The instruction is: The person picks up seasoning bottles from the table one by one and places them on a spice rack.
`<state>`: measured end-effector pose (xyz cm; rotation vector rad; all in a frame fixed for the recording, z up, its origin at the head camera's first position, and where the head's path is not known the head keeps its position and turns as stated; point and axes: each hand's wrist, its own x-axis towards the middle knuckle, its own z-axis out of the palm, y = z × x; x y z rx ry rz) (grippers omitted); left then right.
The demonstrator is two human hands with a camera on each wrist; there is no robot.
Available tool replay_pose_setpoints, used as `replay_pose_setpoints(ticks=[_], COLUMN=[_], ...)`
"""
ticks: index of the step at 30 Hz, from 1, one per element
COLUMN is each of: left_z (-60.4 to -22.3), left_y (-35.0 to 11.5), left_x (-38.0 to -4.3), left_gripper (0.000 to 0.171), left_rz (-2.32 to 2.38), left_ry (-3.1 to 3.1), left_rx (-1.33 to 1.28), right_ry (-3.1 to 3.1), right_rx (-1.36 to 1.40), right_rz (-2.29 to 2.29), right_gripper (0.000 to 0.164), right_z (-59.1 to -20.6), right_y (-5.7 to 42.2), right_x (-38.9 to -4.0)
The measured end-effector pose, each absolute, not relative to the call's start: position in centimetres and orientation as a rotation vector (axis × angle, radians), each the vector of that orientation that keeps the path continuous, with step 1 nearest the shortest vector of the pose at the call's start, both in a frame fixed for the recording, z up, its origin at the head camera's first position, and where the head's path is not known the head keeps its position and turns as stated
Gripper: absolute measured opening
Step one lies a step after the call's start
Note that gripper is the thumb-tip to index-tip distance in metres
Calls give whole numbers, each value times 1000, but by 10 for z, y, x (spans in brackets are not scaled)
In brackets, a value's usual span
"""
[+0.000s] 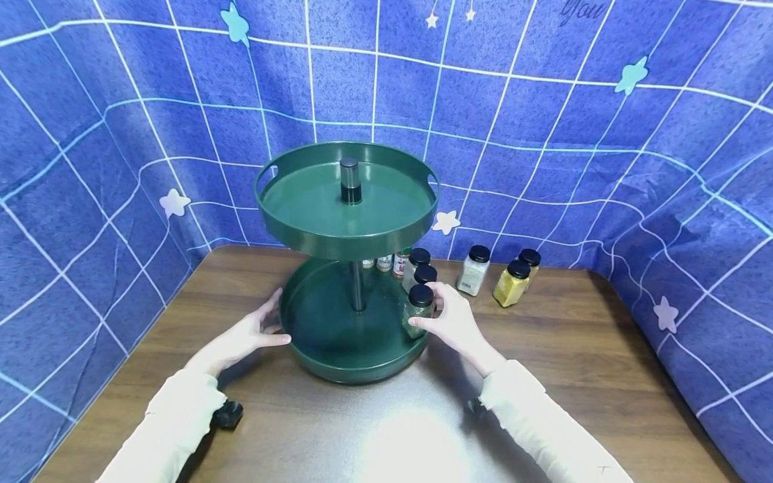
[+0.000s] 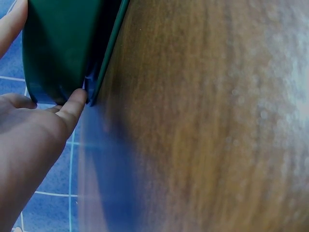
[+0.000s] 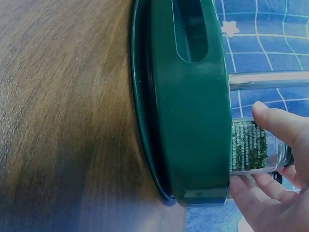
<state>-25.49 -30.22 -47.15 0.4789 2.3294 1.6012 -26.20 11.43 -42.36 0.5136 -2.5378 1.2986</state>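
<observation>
A two-tier green turntable organizer [image 1: 347, 245] stands on the wooden table. My right hand [image 1: 455, 322] holds a clear spice jar [image 1: 414, 319] with a black lid at the right side of the lower tray [image 1: 326, 342]. Dried green herbs fill this jar in the right wrist view, where thumb and fingers lie on opposite sides of it. My left hand [image 1: 241, 342] is at the lower tray's left wall, thumb spread from the fingers. In the left wrist view its fingertips touch the green wall [image 2: 58, 53]. Other black-lidded jars [image 1: 417, 257] and small labelled bottles stand behind the held jar.
Right of the organizer, a jar of pale contents [image 1: 473, 272] and a yellow spice jar [image 1: 510, 287] stand on the table [image 1: 580, 349], with another jar [image 1: 531, 261] partly behind the yellow one. The upper tray [image 1: 302, 201] overhangs the lower one. A blue patterned cloth [image 1: 483, 121] surrounds the table.
</observation>
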Motion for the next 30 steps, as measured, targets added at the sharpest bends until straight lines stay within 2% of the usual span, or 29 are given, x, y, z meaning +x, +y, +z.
replay_pose_setpoints(ticks=[30], left_z=[-474], left_y=[-303], left_x=[-256], left_gripper=[104], left_rz=[1620], left_ry=[2321], left_rx=[500], right_ry=[-2601], right_rx=[581], right_rz=[1314], right_gripper=[63], right_z=[-430], right_y=[119], right_x=[-264])
